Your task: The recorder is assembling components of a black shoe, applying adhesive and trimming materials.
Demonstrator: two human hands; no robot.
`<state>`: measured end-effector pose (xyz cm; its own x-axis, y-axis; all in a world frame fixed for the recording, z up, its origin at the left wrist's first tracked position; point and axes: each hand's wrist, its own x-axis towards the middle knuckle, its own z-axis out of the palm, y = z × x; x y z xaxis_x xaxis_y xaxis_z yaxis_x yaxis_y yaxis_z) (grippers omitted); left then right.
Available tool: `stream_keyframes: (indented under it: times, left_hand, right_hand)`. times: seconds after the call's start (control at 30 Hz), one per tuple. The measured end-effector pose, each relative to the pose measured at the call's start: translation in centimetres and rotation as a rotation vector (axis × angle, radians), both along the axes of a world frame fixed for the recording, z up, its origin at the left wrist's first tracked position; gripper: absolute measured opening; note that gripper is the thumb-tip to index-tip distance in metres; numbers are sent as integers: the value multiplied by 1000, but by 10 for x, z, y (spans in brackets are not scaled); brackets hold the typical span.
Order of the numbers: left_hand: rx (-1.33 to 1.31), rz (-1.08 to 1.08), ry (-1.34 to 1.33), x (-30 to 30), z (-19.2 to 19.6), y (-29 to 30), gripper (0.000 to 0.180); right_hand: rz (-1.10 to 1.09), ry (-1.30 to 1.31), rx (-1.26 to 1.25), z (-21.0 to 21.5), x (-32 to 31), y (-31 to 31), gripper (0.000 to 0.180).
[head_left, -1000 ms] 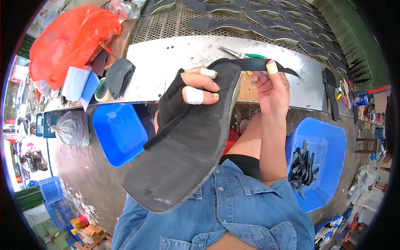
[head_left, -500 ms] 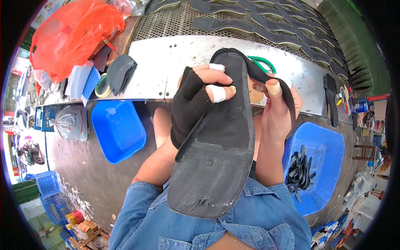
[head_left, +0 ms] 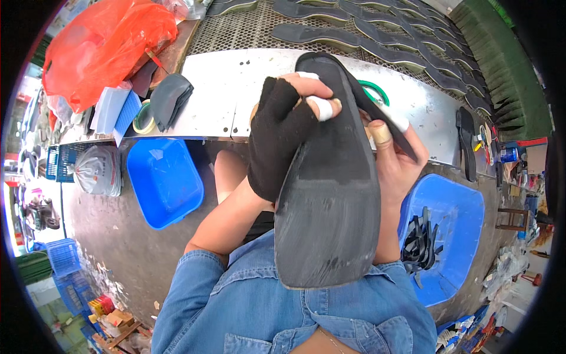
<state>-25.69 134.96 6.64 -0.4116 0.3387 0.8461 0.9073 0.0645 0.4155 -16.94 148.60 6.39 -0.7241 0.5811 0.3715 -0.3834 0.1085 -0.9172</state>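
- The metal counter (head_left: 236, 88) runs across the top, its far part a perforated grid carrying rows of dark soles (head_left: 354, 35).
- A large dark shoe sole (head_left: 330, 200) is held upright in front of the person's chest, off the counter, its toe end just over the counter's near edge.
- A red plastic bag (head_left: 100, 41) lies at the counter's left end.
- Two blue tubs sit below the near edge: one on the left (head_left: 165, 183), one on the right (head_left: 454, 230) holding black strips (head_left: 420, 242).
- The left hand (head_left: 283, 135), in a black fingerless glove with taped fingertips, has its grip closed around the sole's upper left edge.
- The right hand (head_left: 395, 159) pinches the sole's right edge and a black strap (head_left: 377, 112), thumb taped.
- A green ring (head_left: 377, 91) lies on the counter behind the sole.
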Motion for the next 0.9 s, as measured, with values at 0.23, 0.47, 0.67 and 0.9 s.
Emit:
stream_keyframes:
  times: [0.23,0.47,0.67,0.9]
  left_hand:
    - [68,57,-143,-3,-6,3,25]
    - [75,86,-190,2,-4,7,27]
    - [85,82,-178,0,-2,6,28]
    - [93,94,-117,-9,-9,5,27]
  right_hand:
    - [-27,-43,46,1,12,-7,22]
    - [-108,53,327,-3,17,1,19]
    - [-91,49,493,9,22,-1,17]
    - [-70,69,565,9,22,-6,25]
